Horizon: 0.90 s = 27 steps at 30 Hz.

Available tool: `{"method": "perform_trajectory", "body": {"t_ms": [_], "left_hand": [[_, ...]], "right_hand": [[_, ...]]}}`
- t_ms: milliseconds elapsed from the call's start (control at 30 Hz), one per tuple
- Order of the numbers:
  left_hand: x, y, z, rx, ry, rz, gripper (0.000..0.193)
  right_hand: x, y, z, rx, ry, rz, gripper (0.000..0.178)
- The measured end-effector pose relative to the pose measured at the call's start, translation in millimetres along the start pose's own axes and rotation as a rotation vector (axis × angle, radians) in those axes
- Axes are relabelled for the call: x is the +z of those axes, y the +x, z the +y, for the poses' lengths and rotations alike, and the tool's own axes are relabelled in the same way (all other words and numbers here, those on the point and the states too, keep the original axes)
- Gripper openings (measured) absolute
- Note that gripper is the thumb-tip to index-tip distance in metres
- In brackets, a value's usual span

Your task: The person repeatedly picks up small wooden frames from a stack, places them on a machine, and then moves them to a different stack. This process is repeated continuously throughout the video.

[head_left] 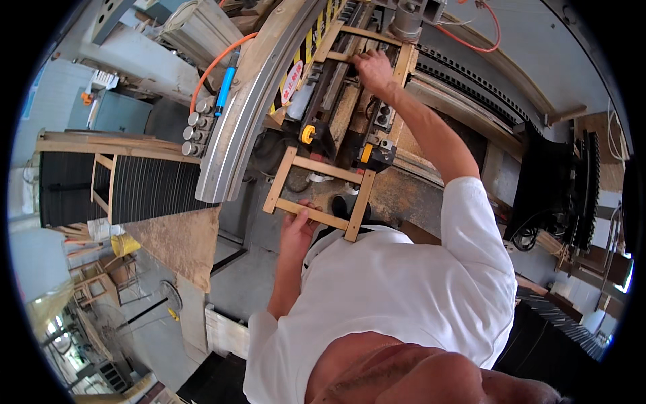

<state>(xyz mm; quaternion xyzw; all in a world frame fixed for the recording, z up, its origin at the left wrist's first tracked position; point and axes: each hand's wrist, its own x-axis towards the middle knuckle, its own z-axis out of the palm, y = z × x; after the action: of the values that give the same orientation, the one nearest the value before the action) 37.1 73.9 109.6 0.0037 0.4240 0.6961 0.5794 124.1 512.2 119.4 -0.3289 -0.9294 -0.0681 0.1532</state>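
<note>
My left hand (299,230) is closed round the near rail of a light wooden frame (321,213), thumb on top. This frame has two side pieces and two crosspieces, and is held in front of my waist. My right arm reaches forward into the machine (346,111). There my right hand (375,71) grips the near crosspiece of a second wooden frame (367,31), its fingertips partly hidden. That second frame lies over the machine's rails, below a metal cylinder-shaped head (406,23).
A curved metal beam (235,128) with a striped warning strip and round knobs stands left of the machine. Yellow knobs (309,133) sit on its near end. A ribbed dark stack (158,188) with wooden pieces stands farther left. Orange hoses (215,64) run overhead.
</note>
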Motion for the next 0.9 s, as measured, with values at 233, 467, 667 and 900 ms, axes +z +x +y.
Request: {"method": "perform_trajectory", "body": {"t_ms": [233,467,667,900], "left_hand": [[-46,-25,-29,0.103,-0.124,0.248,0.024],[-79,-26,-46,0.273,-0.14,0.468,0.025],[-104,-18,-65,0.293,-0.155,0.575,0.022],[-100,-1,-72,0.254,-0.079,0.644,0.029]], "right_hand": [[16,58,47,-0.102,-0.292,0.079,0.021],[27,102,76,-0.047,-0.325,-0.057,0.018],[36,116,87,-0.118,-0.345,-0.022,0.013],[31,117,87,-0.055,-0.344,-0.095,0.011]]}}
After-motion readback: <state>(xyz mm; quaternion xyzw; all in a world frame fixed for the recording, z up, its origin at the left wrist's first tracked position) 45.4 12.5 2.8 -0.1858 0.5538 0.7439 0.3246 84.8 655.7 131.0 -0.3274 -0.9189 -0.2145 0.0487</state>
